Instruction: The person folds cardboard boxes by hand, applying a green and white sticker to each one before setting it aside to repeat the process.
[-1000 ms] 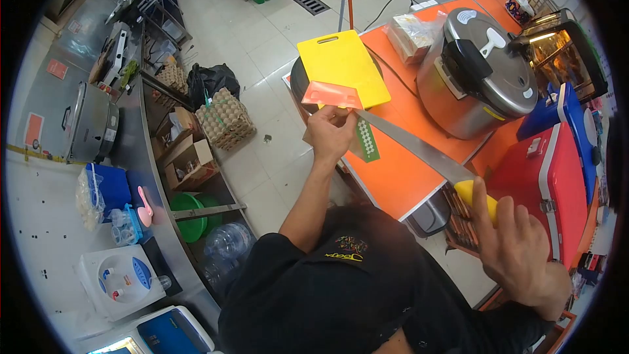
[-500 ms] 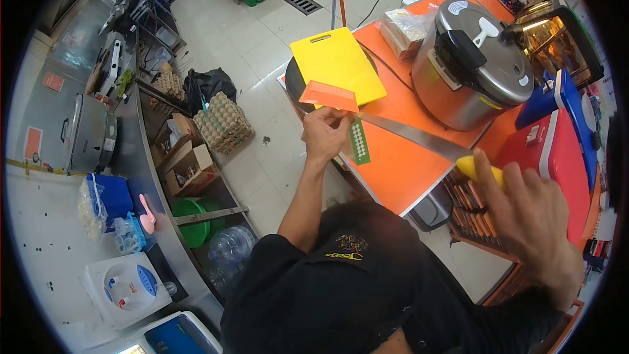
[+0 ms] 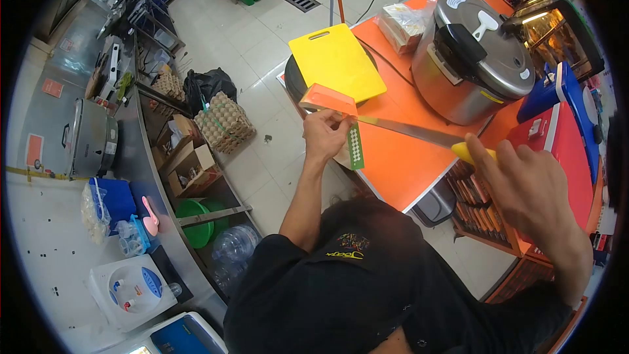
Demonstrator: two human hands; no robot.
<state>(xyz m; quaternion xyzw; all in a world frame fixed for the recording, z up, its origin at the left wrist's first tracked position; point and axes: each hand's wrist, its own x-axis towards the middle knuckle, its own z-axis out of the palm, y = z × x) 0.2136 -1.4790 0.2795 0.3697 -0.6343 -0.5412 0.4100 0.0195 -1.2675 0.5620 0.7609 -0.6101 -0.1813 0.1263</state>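
Note:
My left hand [image 3: 325, 134] is closed in a pinch, its fingertips on the lower edge of a flat orange piece [image 3: 327, 98] with a pale border. A green strip with a white pattern [image 3: 356, 147] hangs just right of those fingers. My right hand [image 3: 527, 183] grips the yellow handle of a long knife [image 3: 419, 133], index finger stretched along it. The blade points left, and its far end meets the orange piece right at the left fingertips. Behind them, a yellow cutting board [image 3: 337, 62] rests on a round dark object [image 3: 297, 82].
A large rice cooker [image 3: 468, 59] and a plastic-wrapped pack [image 3: 403, 29] stand on the orange table [image 3: 393, 164]. Red [image 3: 550, 137] and blue [image 3: 557, 95] cooler boxes are at the right. Stacked egg trays [image 3: 225, 121] sit on the floor by the left counter.
My right hand and the knife handle have risen slightly, leaving the blade at a flatter angle. The left hand keeps its pinch in nearly the same place. The green strip's lower end has shifted slightly.

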